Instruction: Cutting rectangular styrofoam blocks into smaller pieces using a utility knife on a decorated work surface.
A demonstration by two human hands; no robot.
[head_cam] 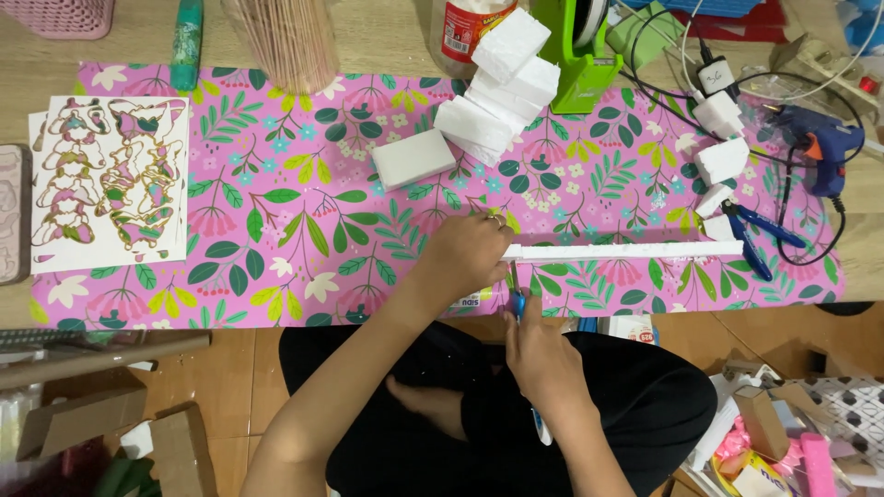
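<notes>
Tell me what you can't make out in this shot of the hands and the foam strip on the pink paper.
- Head view: the blade of the blue cutter is hidden under the right hand.
- Head view: the end of the white foam strip lies under the left hand.
- Head view: the bottle and the stick bundle are cut off by the top edge.
- Head view: the patterns on the sticker sheets are too small to tell.

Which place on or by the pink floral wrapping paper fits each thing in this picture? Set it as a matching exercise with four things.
Things:
1. white foam strip
2. sheet of gold-edged cutouts
3. blue glue gun
4. green tape dispenser

Places:
a. top edge, upright
b. left end
c. far right, off the paper
d. under the left hand

Pairs: 1-d, 2-b, 3-c, 4-a
</notes>
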